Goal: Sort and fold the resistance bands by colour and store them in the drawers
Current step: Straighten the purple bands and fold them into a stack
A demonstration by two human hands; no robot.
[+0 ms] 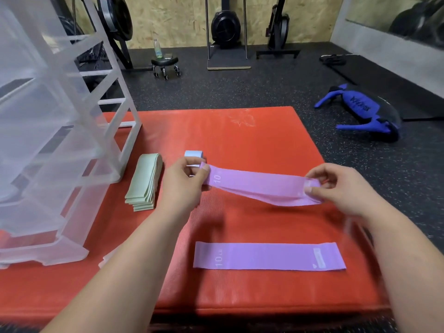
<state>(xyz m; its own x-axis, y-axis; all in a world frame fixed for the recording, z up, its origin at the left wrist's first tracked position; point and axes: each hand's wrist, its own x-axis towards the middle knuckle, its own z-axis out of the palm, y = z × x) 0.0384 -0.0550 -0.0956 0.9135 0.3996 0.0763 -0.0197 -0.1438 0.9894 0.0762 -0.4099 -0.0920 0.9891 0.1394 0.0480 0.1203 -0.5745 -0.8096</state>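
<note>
A purple resistance band marked "10" hangs stretched above the red mat. My left hand pinches its left end and my right hand pinches its right end. A second purple band lies flat on the mat nearer to me. A stack of folded pale green bands rests left of my left hand. A folded light blue band sits just behind my left hand, partly hidden by it. The clear plastic drawer unit stands on the mat's left side.
Beyond the mat lies dark speckled gym flooring with a blue and black bag at the right. A small wheeled stool with a bottle on it and exercise machines stand against the far wooden wall.
</note>
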